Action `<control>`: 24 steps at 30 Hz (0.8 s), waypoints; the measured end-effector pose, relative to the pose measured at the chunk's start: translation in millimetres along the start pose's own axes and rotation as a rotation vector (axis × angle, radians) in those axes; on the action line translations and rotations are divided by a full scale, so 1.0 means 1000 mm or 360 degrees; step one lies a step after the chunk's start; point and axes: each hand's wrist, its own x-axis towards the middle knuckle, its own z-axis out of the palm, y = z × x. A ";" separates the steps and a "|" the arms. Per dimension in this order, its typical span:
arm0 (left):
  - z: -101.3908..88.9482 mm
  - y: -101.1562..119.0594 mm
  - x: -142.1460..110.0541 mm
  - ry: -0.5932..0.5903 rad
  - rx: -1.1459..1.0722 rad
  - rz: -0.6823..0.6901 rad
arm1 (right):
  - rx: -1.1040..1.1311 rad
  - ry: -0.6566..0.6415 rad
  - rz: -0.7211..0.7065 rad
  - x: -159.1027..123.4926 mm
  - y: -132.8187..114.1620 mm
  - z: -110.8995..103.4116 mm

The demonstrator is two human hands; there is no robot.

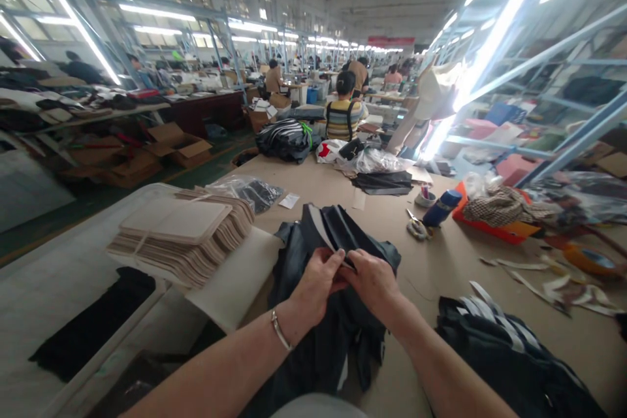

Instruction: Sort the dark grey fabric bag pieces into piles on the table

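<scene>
A pile of dark, leather-like pieces [294, 268] lies on the brown-covered table [416, 300] in front of me. My left hand [317, 277], with a bracelet at its wrist, pinches the near edge of a dark piece that has a white strip [319, 227] along it. Right beside it, my right hand [369, 277] grips the same edge, fingers curled and thumbs close together. The fingertips partly hide the edge between them. To the right lies another heap of dark pieces [494, 353] with white strips showing.
A tied stack of beige boards [181, 225] stands at left. Scissors [418, 227], a blue cylinder [441, 208] and an orange bin [494, 212] are at right, near scrap strips [553, 281]. Dark bundles [284, 140] lie at the far edge; a co-worker [345, 108] sits beyond.
</scene>
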 end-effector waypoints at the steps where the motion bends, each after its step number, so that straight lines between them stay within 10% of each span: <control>1: -0.001 -0.003 0.002 0.0037 -0.0064 -0.0061 | 0.0228 0.0005 0.0061 -0.004 -0.002 0.015; 6: -0.016 -0.009 0.007 -0.0053 -0.0005 -0.0136 | 0.1567 -0.0037 0.0307 -0.016 0.002 0.041; 12: -0.019 -0.010 0.002 -0.0158 -0.0141 -0.0206 | 0.1540 -0.0056 0.0302 -0.018 0.021 0.020; 19: -0.015 0.007 -0.063 -0.1362 -0.0167 -0.0863 | 0.1899 -0.0153 0.0592 -0.024 0.070 0.031; 24: -0.034 0.014 -0.028 -0.0832 -0.0342 -0.0472 | 0.2059 -0.0383 0.0553 -0.058 0.056 0.019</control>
